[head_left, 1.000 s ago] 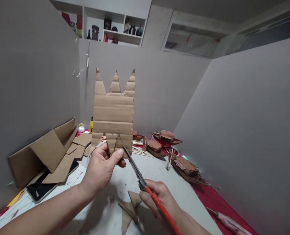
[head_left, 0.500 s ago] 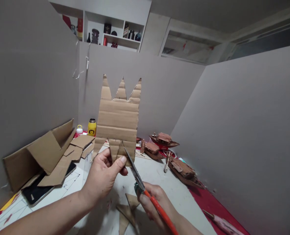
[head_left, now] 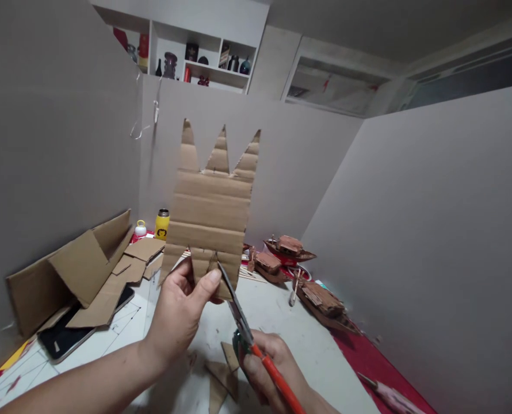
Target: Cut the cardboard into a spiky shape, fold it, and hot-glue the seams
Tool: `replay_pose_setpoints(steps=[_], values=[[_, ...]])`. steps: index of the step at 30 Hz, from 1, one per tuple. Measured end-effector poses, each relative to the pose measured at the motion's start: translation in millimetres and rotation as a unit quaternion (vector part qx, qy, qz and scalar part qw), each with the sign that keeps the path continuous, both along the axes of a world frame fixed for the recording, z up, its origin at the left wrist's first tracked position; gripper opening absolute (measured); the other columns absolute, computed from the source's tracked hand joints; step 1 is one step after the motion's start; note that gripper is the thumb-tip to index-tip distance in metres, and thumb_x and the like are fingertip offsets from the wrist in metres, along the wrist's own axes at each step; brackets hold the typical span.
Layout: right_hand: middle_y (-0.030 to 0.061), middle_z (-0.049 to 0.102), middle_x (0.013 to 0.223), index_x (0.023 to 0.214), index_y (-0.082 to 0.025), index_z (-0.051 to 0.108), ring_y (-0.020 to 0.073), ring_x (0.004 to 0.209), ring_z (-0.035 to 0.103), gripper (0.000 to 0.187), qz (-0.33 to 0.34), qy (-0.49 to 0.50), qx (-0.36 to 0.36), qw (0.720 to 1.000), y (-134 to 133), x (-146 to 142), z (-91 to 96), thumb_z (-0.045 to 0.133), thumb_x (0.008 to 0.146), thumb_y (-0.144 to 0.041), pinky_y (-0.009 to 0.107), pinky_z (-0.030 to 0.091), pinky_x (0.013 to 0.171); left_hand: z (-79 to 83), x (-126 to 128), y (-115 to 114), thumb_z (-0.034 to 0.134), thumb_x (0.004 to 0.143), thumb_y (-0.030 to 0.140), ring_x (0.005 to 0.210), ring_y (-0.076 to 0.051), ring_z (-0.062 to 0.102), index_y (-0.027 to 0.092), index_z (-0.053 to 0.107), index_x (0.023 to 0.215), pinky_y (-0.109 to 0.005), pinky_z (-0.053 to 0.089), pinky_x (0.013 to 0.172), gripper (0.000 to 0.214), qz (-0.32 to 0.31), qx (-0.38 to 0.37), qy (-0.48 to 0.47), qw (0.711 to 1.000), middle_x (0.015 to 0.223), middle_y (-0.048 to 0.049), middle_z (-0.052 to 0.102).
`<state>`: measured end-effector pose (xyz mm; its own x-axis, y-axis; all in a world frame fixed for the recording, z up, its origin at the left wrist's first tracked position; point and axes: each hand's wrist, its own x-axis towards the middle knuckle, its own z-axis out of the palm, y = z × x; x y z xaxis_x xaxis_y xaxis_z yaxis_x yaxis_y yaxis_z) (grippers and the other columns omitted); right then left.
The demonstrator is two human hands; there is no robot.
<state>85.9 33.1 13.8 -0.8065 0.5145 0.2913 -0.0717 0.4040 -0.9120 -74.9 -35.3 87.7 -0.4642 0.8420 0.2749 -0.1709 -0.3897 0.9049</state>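
Note:
A corrugated cardboard piece (head_left: 210, 210) stands upright in front of me, with three pointed prongs along its top edge and notches cut in its lower edge. My left hand (head_left: 184, 299) pinches it near the bottom, thumb on the front face and fingers behind. In my right hand (head_left: 273, 365) is a pair of scissors (head_left: 239, 313) with an orange handle and a dark green part. The blades point up and lie against the lower edge of the cardboard, just right of my left thumb. Triangular cardboard offcuts (head_left: 222, 376) lie on the table below my hands.
On the left, folded cardboard (head_left: 79, 264) and flat scraps lean over a black phone (head_left: 61, 333). A yellow bottle (head_left: 162, 224) stands at the back. Wooden model boats (head_left: 325, 299) line the right side, near a pink-handled tool (head_left: 392, 397). Grey panels surround the white table (head_left: 268, 305).
The cardboard has tilted slightly, its top moving up and to the right. My right hand and the scissors have shifted a little left and down.

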Motion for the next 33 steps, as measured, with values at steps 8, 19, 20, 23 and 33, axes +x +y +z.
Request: replay_pose_setpoints(steps=[8, 19, 20, 23, 33], values=[[-0.0030, 0.040, 0.058, 0.077, -0.017, 0.049, 0.0078, 0.045, 0.034, 0.053, 0.000, -0.014, 0.030, 0.999, -1, 0, 5.3, 0.041, 0.086, -0.069, 0.020, 0.028, 0.040, -5.1, 10, -2, 0.069, 0.081, 0.035, 0.063, -0.011, 0.057, 0.021, 0.066, 0.095, -0.020, 0.050, 0.061, 0.021, 0.019, 0.016, 0.009, 1.000, 0.084, -0.0002, 0.072], [-0.0019, 0.043, 0.059, 0.077, -0.018, 0.048, 0.0097, 0.048, 0.037, 0.052, 0.009, -0.009, 0.025, 1.000, 1, -1, -3.9, 0.041, 0.088, -0.068, 0.022, 0.030, 0.043, -9.7, 16, -3, 0.063, 0.085, 0.038, 0.082, -0.017, 0.065, 0.024, 0.063, 0.114, -0.028, 0.051, 0.084, 0.032, 0.019, 0.013, 0.030, 0.999, 0.099, -0.0033, 0.072], [-0.0024, 0.042, 0.058, 0.077, -0.018, 0.048, 0.0094, 0.047, 0.036, 0.051, 0.013, -0.008, 0.014, 1.000, 0, 0, -4.1, 0.041, 0.088, -0.068, 0.021, 0.029, 0.042, -10.1, 16, -4, 0.063, 0.086, 0.039, 0.082, -0.018, 0.065, 0.023, 0.063, 0.115, -0.029, 0.051, 0.084, 0.033, 0.019, 0.011, 0.030, 0.999, 0.100, -0.0038, 0.072], [-0.0032, 0.040, 0.056, 0.076, -0.019, 0.046, 0.0092, 0.047, 0.035, 0.052, 0.017, -0.005, -0.009, 1.000, -3, -1, -4.3, 0.042, 0.087, -0.069, 0.022, 0.026, 0.041, -11.4, 19, -5, 0.062, 0.086, 0.041, 0.071, -0.017, 0.065, 0.022, 0.062, 0.117, -0.030, 0.052, 0.077, 0.037, 0.017, 0.002, 0.026, 1.000, 0.095, -0.0043, 0.073], [-0.0049, 0.037, 0.052, 0.069, -0.020, 0.044, 0.0079, 0.045, 0.029, 0.050, 0.046, 0.044, -0.030, 0.998, -12, -6, -2.7, 0.044, 0.090, -0.065, 0.023, 0.021, 0.042, -8.5, 20, -9, 0.066, 0.083, 0.042, 0.063, -0.015, 0.064, 0.017, 0.064, 0.113, -0.026, 0.050, 0.062, 0.039, 0.006, -0.026, -0.002, 1.000, 0.091, -0.0062, 0.075]])
